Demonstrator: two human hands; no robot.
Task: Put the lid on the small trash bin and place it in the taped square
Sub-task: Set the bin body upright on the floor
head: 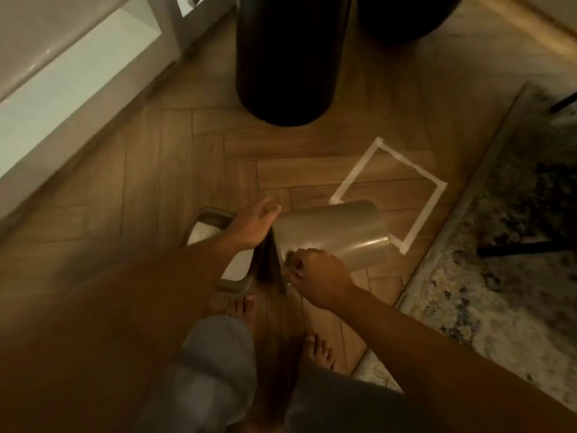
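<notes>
The small grey trash bin (340, 232) lies on its side on the wood floor, its mouth pointing left toward me. Its base end overlaps the near-left corner of the white taped square (437, 195). The grey-framed lid (204, 242) with a white flap stands on edge right against the bin's mouth. My left hand (253, 228) is over the lid's upper right edge, fingers reaching onto the bin's rim. My right hand (315, 276) is closed on the near rim of the bin. The seam between lid and bin is dark and partly hidden by both hands.
A tall black bin (287, 57) stands just beyond, with a second dark one (402, 17) behind it. A patterned rug (499, 260) borders the square on the right. White cabinetry (62, 98) runs along the left. My bare feet (318, 351) are right below the bin.
</notes>
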